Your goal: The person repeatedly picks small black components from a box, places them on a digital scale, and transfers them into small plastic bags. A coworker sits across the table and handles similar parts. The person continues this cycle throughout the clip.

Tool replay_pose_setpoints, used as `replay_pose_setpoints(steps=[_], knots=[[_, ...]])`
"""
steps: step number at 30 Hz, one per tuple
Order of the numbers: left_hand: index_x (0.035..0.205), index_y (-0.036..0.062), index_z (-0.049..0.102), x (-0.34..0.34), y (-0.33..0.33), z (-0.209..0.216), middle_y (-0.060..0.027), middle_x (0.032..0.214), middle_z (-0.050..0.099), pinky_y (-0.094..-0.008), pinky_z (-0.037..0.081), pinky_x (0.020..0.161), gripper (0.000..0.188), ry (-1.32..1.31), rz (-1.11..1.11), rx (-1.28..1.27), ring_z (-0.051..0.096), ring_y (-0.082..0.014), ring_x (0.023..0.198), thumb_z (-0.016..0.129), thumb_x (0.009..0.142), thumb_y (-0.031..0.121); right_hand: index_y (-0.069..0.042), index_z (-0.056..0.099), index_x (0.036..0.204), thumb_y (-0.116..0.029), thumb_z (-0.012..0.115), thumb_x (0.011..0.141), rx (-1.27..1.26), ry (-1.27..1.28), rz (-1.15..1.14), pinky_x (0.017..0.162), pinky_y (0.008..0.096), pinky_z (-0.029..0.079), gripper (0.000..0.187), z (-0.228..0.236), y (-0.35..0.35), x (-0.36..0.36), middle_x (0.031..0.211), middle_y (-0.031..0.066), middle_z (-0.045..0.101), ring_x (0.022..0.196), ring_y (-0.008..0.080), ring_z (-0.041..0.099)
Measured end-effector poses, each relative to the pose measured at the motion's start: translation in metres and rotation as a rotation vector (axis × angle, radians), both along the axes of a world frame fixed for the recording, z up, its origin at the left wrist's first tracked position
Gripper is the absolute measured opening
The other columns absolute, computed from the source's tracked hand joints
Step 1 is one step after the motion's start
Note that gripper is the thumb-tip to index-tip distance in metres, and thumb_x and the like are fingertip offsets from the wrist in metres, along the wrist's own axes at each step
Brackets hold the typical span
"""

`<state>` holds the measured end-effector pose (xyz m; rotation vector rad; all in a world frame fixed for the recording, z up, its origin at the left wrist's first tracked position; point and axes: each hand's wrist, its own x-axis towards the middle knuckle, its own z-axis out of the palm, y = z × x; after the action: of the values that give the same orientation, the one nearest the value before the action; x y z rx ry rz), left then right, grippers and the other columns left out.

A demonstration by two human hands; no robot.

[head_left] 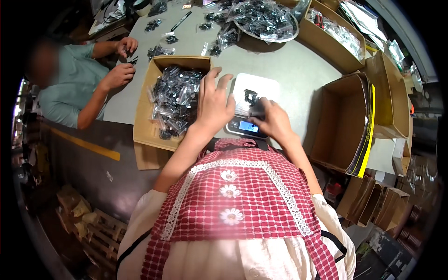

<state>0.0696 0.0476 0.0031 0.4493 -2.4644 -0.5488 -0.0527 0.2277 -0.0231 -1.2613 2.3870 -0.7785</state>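
Left hand (214,103): open, fingers spread, nothing seen in it, between the bag carton and the scale; can't tell if it touches the carton edge. Right hand (276,122): fingers bent together at the front of the scale, over a blurred dark item (257,111); can't tell if it's gripped or only touched. White scale (269,87) sits on the table (319,63) in front of the person, small black parts (251,96) on its pan, lit blue display (248,126) at the near edge.

Just left: open cardboard carton (143,114) well filled with small clear bags (176,95) of dark parts. Further left: co-worker in a green shirt (77,65), both hands (122,74) at the table edge near small dark pieces.

Far side: round dish (296,33) heaped with similar bags, pen (181,21) to its left. Right: open brown carton (339,119), long carton (305,27) of clear bags beyond it
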Motion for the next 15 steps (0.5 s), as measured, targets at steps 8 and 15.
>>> replay_pose_setpoints(steps=[8,15], knots=[[0.127,0.0032,0.06,-0.013,-0.01,-0.011,-0.0217,0.135,0.052,-0.0487,0.043,0.108,0.045,-0.049,-0.084,0.05,0.051,-0.0426,0.126,0.069,0.084,0.012,-0.005,0.055,0.092,-0.006,0.081,0.074,-0.183,-0.592,-0.335,0.061,0.0303,0.05,0.032,0.003,0.039,-0.007,0.077,0.0099,0.065,0.068,0.0164,0.062],[0.132,0.0,0.058,-0.031,0.002,-0.015,-0.0214,0.132,0.054,-0.0472,0.043,0.108,0.053,-0.187,-0.15,0.115,0.05,-0.0414,0.125,0.074,0.086,0.022,-0.008,0.054,0.094,0.005,0.081,0.077,-0.751,-0.844,-0.645,0.047,0.0202,0.031,0.035,0.033,0.071,-0.021,0.077,-0.0005,0.062,0.056,0.0038,0.049]])
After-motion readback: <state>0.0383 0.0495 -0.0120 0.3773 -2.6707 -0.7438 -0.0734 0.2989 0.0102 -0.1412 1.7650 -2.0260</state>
